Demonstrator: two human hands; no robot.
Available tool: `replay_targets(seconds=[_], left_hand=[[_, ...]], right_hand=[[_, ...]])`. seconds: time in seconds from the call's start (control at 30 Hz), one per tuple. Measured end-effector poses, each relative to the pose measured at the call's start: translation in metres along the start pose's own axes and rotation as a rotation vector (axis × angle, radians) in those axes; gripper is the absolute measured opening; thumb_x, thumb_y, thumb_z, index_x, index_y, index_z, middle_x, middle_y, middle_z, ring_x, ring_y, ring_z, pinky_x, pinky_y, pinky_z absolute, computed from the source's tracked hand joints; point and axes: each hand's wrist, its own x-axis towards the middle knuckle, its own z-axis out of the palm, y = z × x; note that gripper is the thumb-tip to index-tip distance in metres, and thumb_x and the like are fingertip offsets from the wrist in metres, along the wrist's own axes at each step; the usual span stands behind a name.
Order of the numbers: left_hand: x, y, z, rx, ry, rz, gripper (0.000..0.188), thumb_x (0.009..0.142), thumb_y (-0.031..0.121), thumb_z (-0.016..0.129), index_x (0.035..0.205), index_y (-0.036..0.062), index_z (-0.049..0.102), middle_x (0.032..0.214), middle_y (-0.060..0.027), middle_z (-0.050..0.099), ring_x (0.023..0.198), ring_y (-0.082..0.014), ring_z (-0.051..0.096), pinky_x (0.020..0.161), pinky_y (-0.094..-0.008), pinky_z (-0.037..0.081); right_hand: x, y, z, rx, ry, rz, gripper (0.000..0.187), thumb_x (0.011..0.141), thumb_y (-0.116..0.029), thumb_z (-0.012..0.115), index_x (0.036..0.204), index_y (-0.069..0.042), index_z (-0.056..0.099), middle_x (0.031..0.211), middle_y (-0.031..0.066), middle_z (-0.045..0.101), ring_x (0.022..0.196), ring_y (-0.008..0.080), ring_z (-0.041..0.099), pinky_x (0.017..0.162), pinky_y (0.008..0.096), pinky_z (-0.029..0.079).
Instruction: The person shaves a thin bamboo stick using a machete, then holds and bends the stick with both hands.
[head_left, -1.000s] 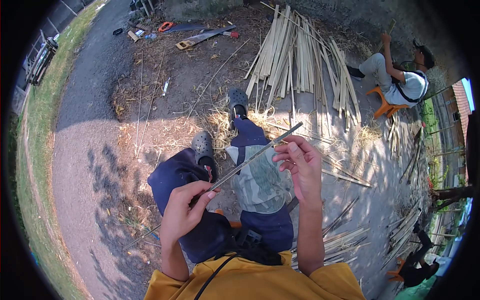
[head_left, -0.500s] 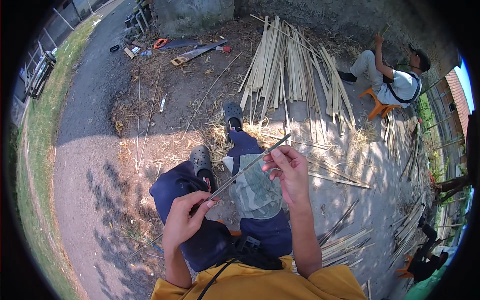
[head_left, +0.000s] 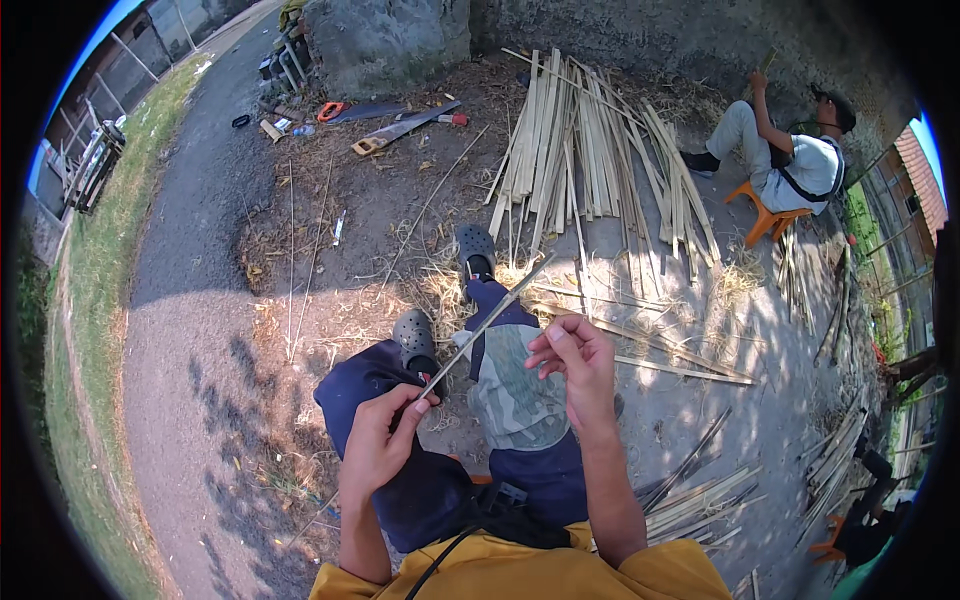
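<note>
Thin pale bamboo strip (head_left: 487, 322), long, straight; axis diagonal, tip up-right. My left hand (head_left: 383, 440) fingers closed on lower end, right hand (head_left: 572, 362) pinching middle.

Outdoors in hard sunlight on bare dirt ground (head_left: 400, 200) littered with dry shavings, beside a paved path (head_left: 190, 250), grass verge (head_left: 95, 300), rough stone wall (head_left: 600, 30) and wire fence (head_left: 150, 60).
</note>
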Motion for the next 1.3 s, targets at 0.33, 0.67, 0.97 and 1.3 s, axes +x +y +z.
replay_targets(seconds=[0.33,0.67,0.97,1.3], left_hand=[[-0.009,0.005,-0.002,-0.174,-0.214,-0.168,0.028,0.112,0.013,0.051,0.115,-0.0048,0.072,0.067,0.0047,0.042,0.063,-0.0054,0.037,0.057,-0.0253,0.031],[0.007,0.009,0.024,0.022,-0.325,0.174,0.022,0.108,0.011,0.056,0.115,-0.0016,0.074,0.074,-0.0083,0.056,0.069,-0.0189,0.056,0.065,-0.0336,0.044],[0.014,0.054,0.032,0.489,-0.286,0.321,0.014,0.097,0.014,0.069,0.105,0.0022,0.067,0.097,-0.0131,0.06,0.083,-0.0353,0.071,0.069,-0.0475,0.056],[0.106,0.05,0.073,0.534,-0.203,0.742,0.03,0.081,0.007,0.077,0.11,0.0025,0.069,0.109,-0.0125,0.062,0.104,-0.0329,0.069,0.09,-0.0459,0.056]], right_hand=[[-0.007,-0.003,-0.072,-0.715,0.263,-0.216,0.028,0.097,-0.008,0.074,0.123,0.0,0.068,0.119,0.0134,0.075,0.107,0.0222,0.075,0.084,0.0317,0.059],[-0.038,-0.099,-0.044,-0.978,0.049,-0.625,0.041,0.092,-0.013,0.076,0.132,-0.006,0.069,0.133,0.0139,0.069,0.128,0.0299,0.065,0.106,0.0426,0.05],[-0.049,-0.09,-0.078,-1.449,-0.231,-0.369,0.018,0.092,-0.02,0.079,0.097,-0.004,0.073,0.096,0.0104,0.074,0.105,0.0294,0.068,0.106,0.043,0.044],[-0.063,-0.036,-0.119,-1.121,-0.045,-0.19,0.023,0.105,-0.019,0.066,0.092,0.0,0.069,0.07,0.0036,0.063,0.059,0.0109,0.049,0.055,0.028,0.034]])
